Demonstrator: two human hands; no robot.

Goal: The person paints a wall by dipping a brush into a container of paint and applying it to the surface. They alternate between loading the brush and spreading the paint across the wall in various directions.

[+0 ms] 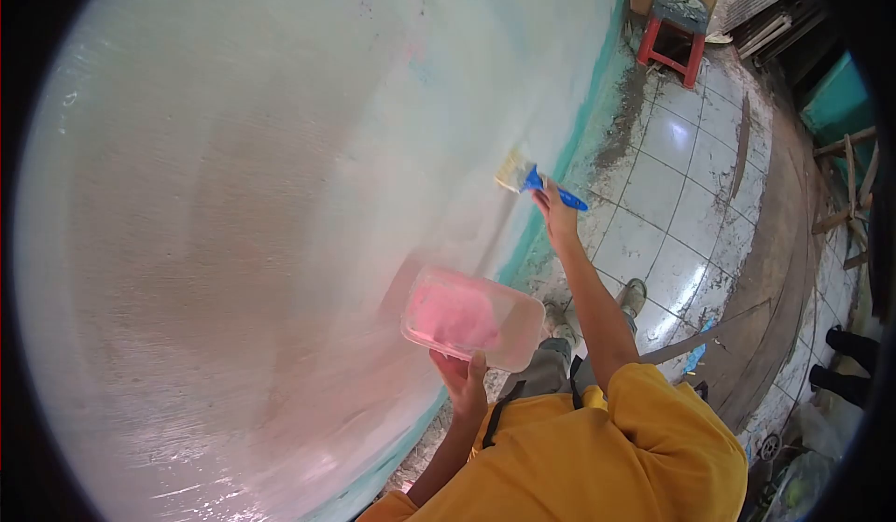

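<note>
My right hand (556,212) grips a blue-handled paintbrush (532,180) and presses its pale bristles against the wall (233,195), low down near the teal strip at its base. My left hand (464,379) holds from beneath a clear plastic tub (472,318) with pink paint in it, kept close to the wall. The wall is whitish with a faint pink wash around the tub. My yellow sleeves fill the bottom of the view.
A dusty white tiled floor (667,195) runs along the wall's foot. At the top right a red stool (674,38) carries a few containers. Planks and scrap wood (849,186) lie at the right edge, bags at the lower right.
</note>
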